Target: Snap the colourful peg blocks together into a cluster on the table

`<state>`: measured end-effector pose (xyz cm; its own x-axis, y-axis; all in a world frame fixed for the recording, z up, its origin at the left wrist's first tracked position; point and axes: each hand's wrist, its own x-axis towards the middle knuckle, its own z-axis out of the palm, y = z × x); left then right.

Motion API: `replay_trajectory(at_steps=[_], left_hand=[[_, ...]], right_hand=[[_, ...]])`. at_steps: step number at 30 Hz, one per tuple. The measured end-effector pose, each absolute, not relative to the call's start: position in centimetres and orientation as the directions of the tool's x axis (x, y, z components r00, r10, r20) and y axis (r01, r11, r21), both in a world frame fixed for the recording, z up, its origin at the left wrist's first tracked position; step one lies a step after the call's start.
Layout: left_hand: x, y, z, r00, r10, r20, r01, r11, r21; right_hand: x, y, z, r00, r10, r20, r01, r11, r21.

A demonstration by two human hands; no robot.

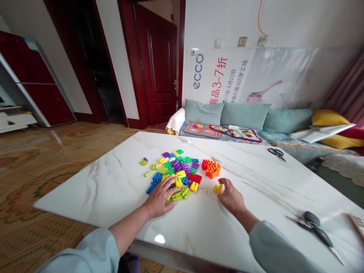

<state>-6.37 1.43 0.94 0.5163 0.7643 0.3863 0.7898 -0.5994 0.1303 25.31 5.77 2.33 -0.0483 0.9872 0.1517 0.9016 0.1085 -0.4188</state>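
Note:
A loose heap of small, glossy plastic pieces (186,167), finger-shaped and in many colours, lies on the white marbled table (113,189). My left hand (160,197) rests at the heap's near left side, fingers spread over yellow and lime-green pieces. To the right of the heap, my right hand (231,198) has its thumb and index finger closed around a few yellow pieces (217,188) at the table surface. Just beyond them stands a tight upright cluster of orange and red pieces (211,168). Two more yellow pieces (193,186) lie between my hands.
Black-handled scissors (276,152) lie at the table's far right. Nearer on the right are more dark-handled scissors or cutting tools (315,227), blades exposed. A sofa with green cushions (246,115) stands behind the table. A red door (159,68) is at the back.

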Motion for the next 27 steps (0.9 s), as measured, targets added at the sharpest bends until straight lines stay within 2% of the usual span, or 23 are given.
replay_trajectory(at_steps=[7, 13, 19, 27], left_hand=[[-6.4, 1.4, 0.9, 0.518, 0.759, 0.394, 0.787, -0.604, 0.129], [-6.3, 1.3, 1.1, 0.512, 0.763, 0.394, 0.788, -0.600, 0.139], [-6.3, 1.4, 1.1, 0.514, 0.768, 0.382, 0.793, -0.595, 0.129], [-6.4, 1.4, 1.0, 0.513, 0.768, 0.384, 0.793, -0.595, 0.129]], right_hand=[[25.7, 6.6, 1.1, 0.001, 0.984, 0.179, 0.852, 0.093, -0.515], [25.9, 7.1, 0.9, -0.053, 0.938, 0.343, 0.802, 0.245, -0.545], [25.7, 6.8, 0.7, -0.109, 0.972, 0.206, 0.876, 0.192, -0.442], [25.6, 7.0, 0.4, -0.097, 0.972, 0.215, 0.864, 0.189, -0.467]])
